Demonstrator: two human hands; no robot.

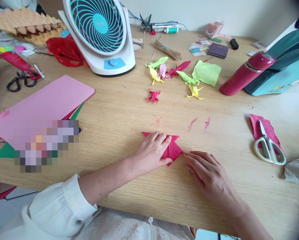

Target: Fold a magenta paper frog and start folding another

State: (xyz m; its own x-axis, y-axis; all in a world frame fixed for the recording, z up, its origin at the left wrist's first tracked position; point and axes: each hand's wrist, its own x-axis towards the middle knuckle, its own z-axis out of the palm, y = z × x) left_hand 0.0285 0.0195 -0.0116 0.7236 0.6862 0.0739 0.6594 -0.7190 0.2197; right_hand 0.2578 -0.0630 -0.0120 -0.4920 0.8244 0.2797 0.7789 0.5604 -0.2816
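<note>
A folded piece of red origami paper lies on the wooden table in front of me, with pointed corners showing at its top and right. My left hand rests over its left part, fingers laid flat and pressing it down, the thumb along its lower edge. At the paper's right corner, the fingertips of my right hand touch or nearly touch the tip; its fingers lie together, slightly bent. Beyond the hands sits a small red paper frog. Several folded paper figures, including a yellow one, lie farther back.
White-handled scissors lie on red paper at the right. Behind them stand a red thermos and a teal case. A fan stands at the back left, near pink paper sheets. Black-handled scissors lie far left.
</note>
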